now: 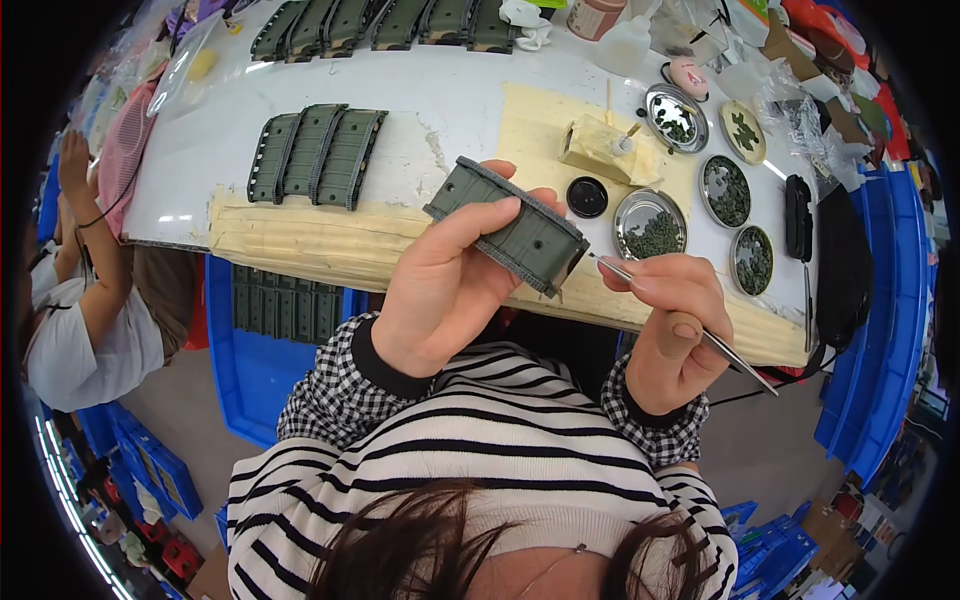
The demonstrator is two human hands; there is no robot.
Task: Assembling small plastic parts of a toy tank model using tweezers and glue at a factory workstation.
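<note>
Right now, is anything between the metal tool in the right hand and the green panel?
Nothing visible stands between: the metal tool in the right hand points at the right end of the green panel. Whether its tip touches, I can't tell.

- One tan block (608,150)
- Five round dishes (645,199), around the block's right side
- One black lid (587,197), just nearer than the block
- Three green panels (335,150), left of the block
- One pair of tweezers (735,359) and one held panel (538,240), nearer than the block
- Two hands: the person's left hand (440,275) and right hand (685,310)
</note>
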